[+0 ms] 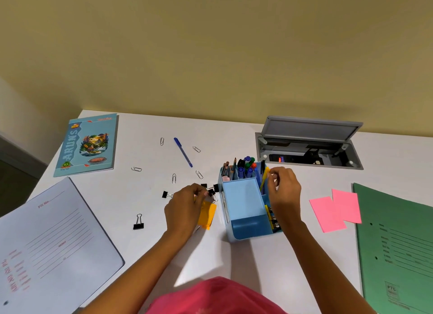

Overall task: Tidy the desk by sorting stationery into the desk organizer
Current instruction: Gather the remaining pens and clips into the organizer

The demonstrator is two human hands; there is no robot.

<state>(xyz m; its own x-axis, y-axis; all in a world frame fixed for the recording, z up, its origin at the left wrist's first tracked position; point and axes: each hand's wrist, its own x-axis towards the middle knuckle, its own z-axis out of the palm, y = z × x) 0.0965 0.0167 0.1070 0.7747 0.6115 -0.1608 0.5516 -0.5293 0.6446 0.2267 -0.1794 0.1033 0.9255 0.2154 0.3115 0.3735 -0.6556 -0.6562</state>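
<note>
The right grip (284, 189), fingers curled, pinches the top of a slim yellow pen (264, 179) that stands tilted in the right-hand slot of the light blue plastic desk organizer (243, 203), which sits on the white counter (145, 154) between the two grips. The left grip (185, 204), just left of the organizer, has its fingertips closed on a small black binder clip (211, 192) above a yellow pad of sticky notes (207, 214). Beyond the left grip lie silver wire paper clips (173, 178) and a blue ballpoint pen (183, 152), and well right of the right grip lie two pink sticky notes (328, 214).
</note>
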